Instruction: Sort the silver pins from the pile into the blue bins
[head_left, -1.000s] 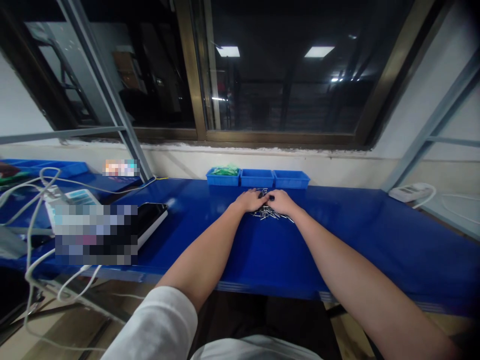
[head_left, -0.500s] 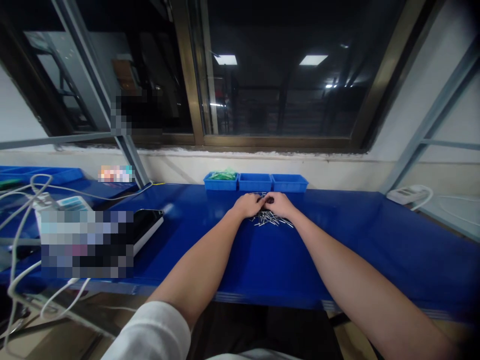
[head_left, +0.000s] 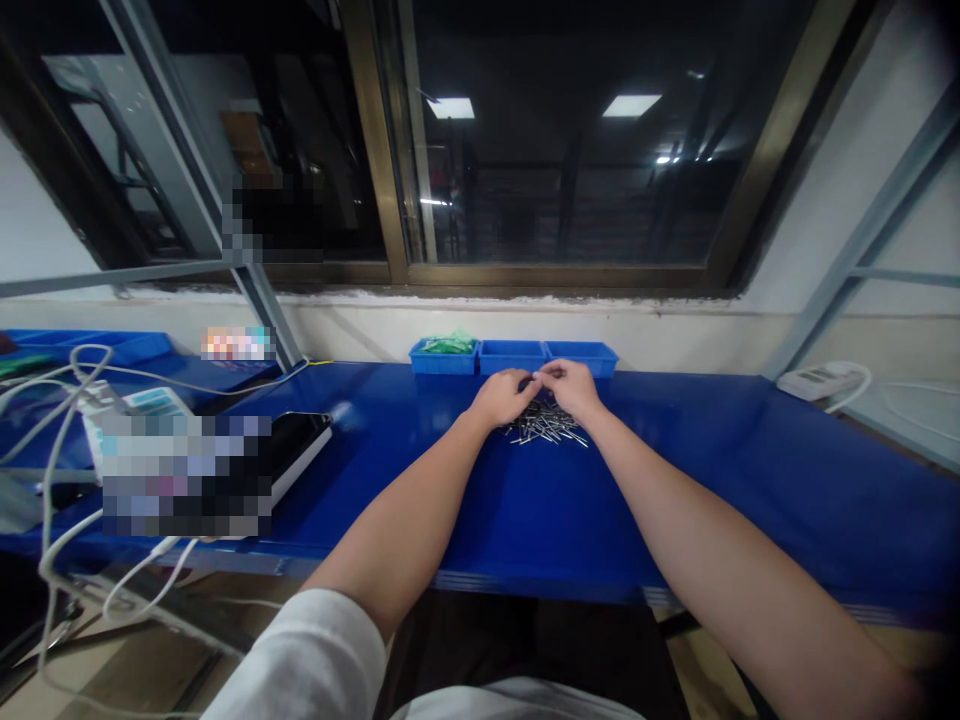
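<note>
A loose pile of thin silver metal pins, like rivets or nails (head_left: 550, 425), lies on the blue tabletop in front of me. Over the pile's left side is my left hand (head_left: 504, 397), its fingers curled and its thumb towards the other hand. My right hand (head_left: 570, 385) hovers over the back right of the pile, thumb and fingers pinched together. The fingertips of both hands meet or nearly meet above the pins. Whatever lies between them is too small and hidden to make out.
Behind the hands stand three joined blue bins (head_left: 514, 356); the left one holds a green plastic bag (head_left: 448, 344). A dark-screened device (head_left: 300, 440) and white cables (head_left: 49, 520) occupy the left side. A white power strip (head_left: 814, 381) sits at the far right, near a grey metal frame (head_left: 832, 290).
My right hand has lifted slightly up and back from the pile, uncovering more pins. My left hand has shifted only a little. The camera view has moved slightly.
</note>
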